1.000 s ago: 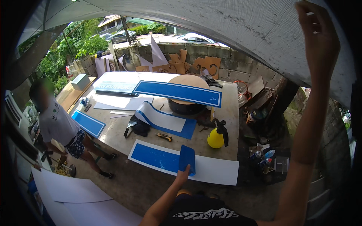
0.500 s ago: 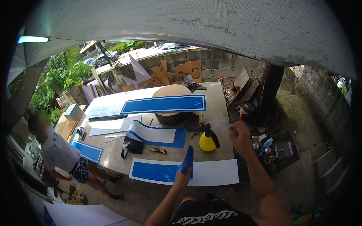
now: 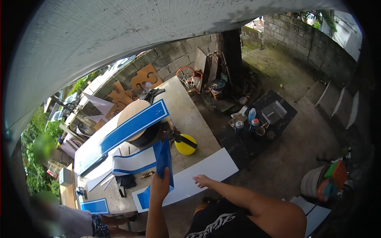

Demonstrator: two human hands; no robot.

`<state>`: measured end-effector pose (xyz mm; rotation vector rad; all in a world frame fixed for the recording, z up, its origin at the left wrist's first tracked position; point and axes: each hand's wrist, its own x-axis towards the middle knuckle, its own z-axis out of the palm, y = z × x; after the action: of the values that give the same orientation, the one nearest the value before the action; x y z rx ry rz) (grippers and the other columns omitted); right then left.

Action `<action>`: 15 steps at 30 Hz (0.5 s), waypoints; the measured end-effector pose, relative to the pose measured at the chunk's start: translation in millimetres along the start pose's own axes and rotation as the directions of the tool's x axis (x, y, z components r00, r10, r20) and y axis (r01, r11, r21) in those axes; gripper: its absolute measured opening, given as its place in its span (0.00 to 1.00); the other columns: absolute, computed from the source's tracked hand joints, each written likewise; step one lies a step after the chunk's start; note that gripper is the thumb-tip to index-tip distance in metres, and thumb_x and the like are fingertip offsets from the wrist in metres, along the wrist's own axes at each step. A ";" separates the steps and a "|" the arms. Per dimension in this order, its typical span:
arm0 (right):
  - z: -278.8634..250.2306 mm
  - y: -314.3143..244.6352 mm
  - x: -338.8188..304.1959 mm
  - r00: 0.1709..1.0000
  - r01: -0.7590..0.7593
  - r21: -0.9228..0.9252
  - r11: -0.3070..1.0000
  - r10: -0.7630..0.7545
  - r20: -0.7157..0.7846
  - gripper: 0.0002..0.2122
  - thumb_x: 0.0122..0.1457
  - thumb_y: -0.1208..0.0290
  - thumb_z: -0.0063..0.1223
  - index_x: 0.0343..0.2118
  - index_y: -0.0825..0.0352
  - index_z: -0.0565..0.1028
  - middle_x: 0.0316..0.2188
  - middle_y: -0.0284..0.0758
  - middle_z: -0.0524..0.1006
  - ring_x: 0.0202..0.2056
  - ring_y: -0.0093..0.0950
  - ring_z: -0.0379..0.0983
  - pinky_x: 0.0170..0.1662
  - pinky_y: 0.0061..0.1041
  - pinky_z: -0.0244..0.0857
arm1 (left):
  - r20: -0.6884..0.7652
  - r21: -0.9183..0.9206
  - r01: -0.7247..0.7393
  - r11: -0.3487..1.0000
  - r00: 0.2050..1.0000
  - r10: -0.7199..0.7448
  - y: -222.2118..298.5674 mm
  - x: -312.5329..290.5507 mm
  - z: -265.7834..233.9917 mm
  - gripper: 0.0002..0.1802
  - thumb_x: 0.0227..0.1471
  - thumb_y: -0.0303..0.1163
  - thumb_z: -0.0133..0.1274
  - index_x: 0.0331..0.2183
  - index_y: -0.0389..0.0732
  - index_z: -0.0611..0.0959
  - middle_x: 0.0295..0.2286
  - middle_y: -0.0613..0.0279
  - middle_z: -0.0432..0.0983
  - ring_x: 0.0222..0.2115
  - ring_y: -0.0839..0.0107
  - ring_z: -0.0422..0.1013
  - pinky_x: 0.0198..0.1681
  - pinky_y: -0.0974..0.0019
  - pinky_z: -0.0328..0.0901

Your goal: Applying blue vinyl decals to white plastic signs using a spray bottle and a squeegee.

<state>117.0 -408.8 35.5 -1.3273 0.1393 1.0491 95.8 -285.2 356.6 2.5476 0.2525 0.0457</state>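
Observation:
My left hand grips the lower part of a blue vinyl film, which stands up curled above the table. Under it, a long white panel lies along the table's near edge, with blue film flat on its left end and bare white to the right. My right hand hovers over the panel, empty, with its fingers somewhat apart. Just beyond the lifted film stands a yellow spray bottle with a black top. A utility knife rests left of the film, beside a curled blue-and-white strip.
A long blue sign panel lies across a round wooden-topped black drum. Right of the table, a low dark table holds cans and a bottle. Another person is at the lower left. A dark cloth lies on the table.
My view has swung to the right. My right hand has come down from its raised place to just above the white panel. My left hand still holds the film, now standing taller.

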 end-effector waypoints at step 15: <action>-6.5 15.8 22.6 0.996 -0.078 0.441 0.894 0.083 0.007 0.40 0.53 0.32 0.35 0.61 0.60 0.55 0.57 0.44 0.60 0.53 0.44 0.61 0.55 0.45 0.55 | -0.298 -0.632 -0.064 0.772 0.940 -0.166 65.4 -18.0 -104.2 0.30 0.56 0.39 0.51 0.53 0.29 0.65 0.49 0.50 0.66 0.49 0.62 0.64 0.54 0.63 0.56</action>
<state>121.9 -403.9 8.0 -0.9197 0.4213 1.0055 80.2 -285.6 479.9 1.8323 0.3686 0.4756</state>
